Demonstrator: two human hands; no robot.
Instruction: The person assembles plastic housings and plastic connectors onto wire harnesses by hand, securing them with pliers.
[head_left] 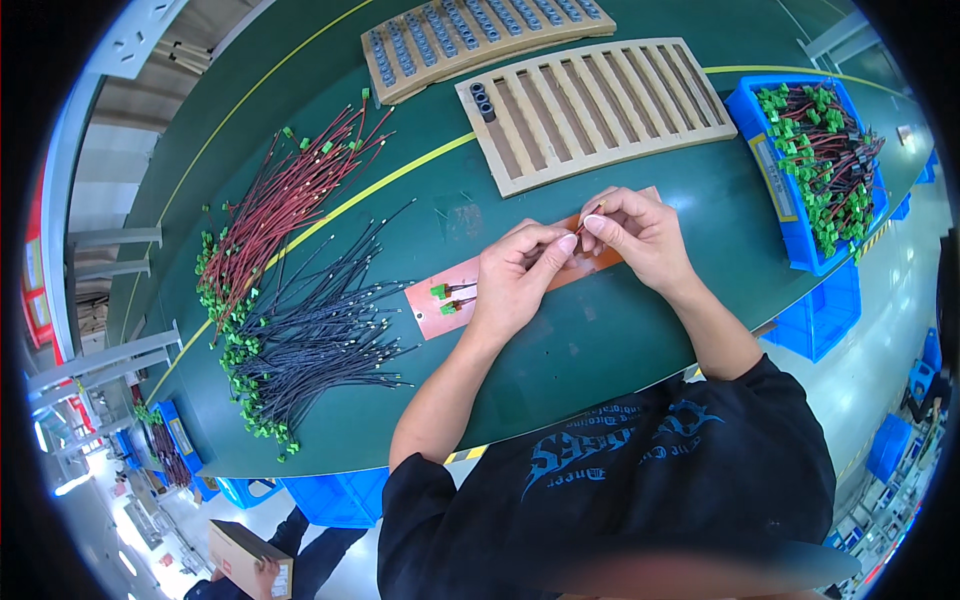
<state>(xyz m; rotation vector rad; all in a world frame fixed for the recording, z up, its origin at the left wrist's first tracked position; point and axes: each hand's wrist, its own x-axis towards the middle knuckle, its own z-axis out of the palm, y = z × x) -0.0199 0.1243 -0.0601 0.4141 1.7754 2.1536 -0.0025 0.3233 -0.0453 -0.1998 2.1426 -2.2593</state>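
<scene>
Okay, thin wire (579, 233), mostly hidden, at fingertips; left hand (513, 277) and right hand (645, 236) pinched narrow on it; green connectors (440, 291) left of grip.

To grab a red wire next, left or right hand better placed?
Left hand, likely: it's nearer the red wires; the right hand sits toward the blue bin. Both look pinched on something too small to tell, so left would probably need freeing first.
</scene>
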